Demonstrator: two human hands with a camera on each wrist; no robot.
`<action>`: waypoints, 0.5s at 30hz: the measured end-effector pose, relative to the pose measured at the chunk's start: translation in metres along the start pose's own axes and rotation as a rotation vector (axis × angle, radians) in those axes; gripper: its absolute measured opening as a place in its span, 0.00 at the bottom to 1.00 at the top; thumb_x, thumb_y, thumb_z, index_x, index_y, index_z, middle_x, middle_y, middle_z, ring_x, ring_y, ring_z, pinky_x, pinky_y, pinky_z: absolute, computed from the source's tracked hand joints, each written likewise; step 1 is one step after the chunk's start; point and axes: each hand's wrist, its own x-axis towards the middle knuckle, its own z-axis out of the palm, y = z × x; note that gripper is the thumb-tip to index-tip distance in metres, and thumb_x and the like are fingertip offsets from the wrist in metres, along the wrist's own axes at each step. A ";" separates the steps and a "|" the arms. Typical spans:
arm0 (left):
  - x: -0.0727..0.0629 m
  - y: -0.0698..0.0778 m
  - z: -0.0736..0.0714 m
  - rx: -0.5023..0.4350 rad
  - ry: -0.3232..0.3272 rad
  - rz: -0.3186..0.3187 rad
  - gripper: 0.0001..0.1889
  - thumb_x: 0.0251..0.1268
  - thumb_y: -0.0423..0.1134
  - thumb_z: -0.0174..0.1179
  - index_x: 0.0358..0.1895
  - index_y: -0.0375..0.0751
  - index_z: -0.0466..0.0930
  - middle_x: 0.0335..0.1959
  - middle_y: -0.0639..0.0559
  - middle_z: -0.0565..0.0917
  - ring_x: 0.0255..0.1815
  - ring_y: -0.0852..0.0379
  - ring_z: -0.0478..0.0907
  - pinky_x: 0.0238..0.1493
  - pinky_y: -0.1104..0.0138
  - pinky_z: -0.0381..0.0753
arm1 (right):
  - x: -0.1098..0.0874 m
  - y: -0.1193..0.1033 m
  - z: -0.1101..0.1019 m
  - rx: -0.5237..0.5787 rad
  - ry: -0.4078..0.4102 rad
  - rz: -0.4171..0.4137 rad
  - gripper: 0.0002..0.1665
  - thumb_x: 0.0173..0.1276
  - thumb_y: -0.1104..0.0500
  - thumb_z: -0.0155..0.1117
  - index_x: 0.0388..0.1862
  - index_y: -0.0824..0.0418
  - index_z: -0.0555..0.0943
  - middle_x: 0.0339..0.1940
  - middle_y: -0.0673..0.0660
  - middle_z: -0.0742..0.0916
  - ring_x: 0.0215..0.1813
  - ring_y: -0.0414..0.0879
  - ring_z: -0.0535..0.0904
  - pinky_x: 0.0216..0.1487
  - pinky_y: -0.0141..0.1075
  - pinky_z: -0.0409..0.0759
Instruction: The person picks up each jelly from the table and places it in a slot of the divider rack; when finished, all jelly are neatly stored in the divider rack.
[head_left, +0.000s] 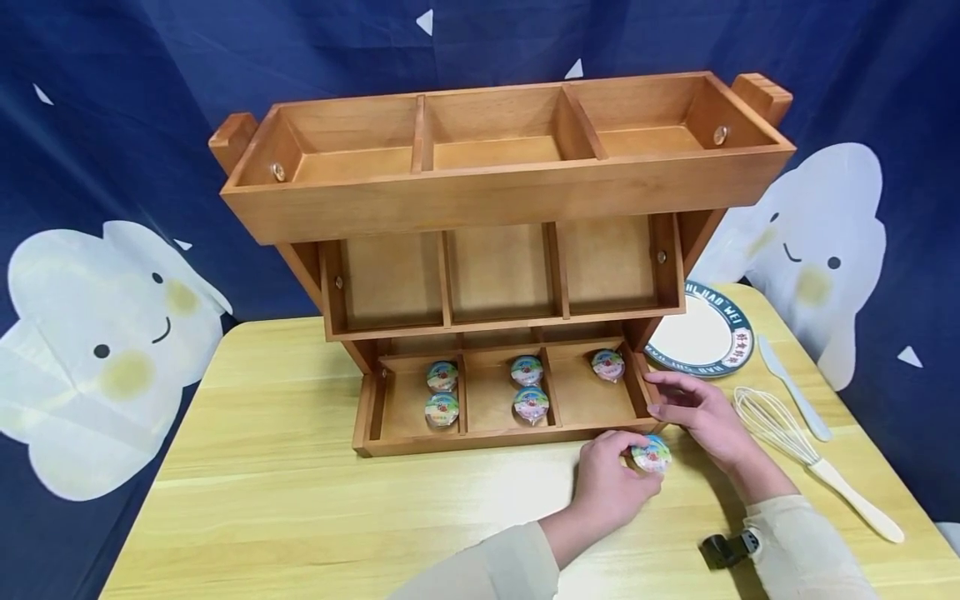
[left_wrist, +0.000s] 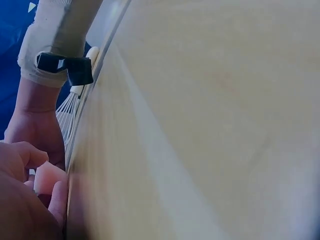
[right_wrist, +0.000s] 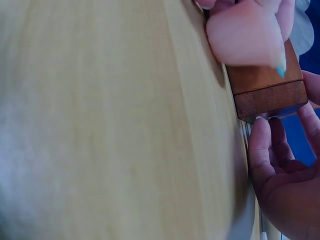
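Observation:
My left hand [head_left: 613, 483] pinches a small jelly cup [head_left: 651, 455] with a colourful printed lid, low over the table just in front of the wooden rack's front right corner. In the right wrist view the cup [right_wrist: 245, 37] shows a pinkish side. My right hand [head_left: 701, 417] touches the right end of the bottom tray [head_left: 495, 442], its fingers spread along the outside wall. Two jelly cups [head_left: 442, 392] lie in that tray's left compartment, two cups [head_left: 529, 387] in the middle one, and one cup [head_left: 607, 365] toward the back of the right one.
Two more three-part trays, a middle tray [head_left: 502, 321] and a top tray [head_left: 510, 196], overhang the bottom one. Right of the rack are a plate [head_left: 738, 354] with a dark green rim, a pale knife [head_left: 795, 392] and a whisk [head_left: 817, 467]. A blue curtain [head_left: 495, 37] hangs behind.

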 end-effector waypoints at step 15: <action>0.016 0.027 -0.062 -0.149 -0.146 0.056 0.20 0.43 0.24 0.75 0.44 0.39 0.86 0.38 0.61 0.79 0.29 0.70 0.78 0.32 0.77 0.82 | 0.000 0.002 0.001 0.039 -0.008 -0.005 0.27 0.62 0.71 0.70 0.61 0.72 0.77 0.49 0.49 0.83 0.49 0.41 0.77 0.47 0.27 0.77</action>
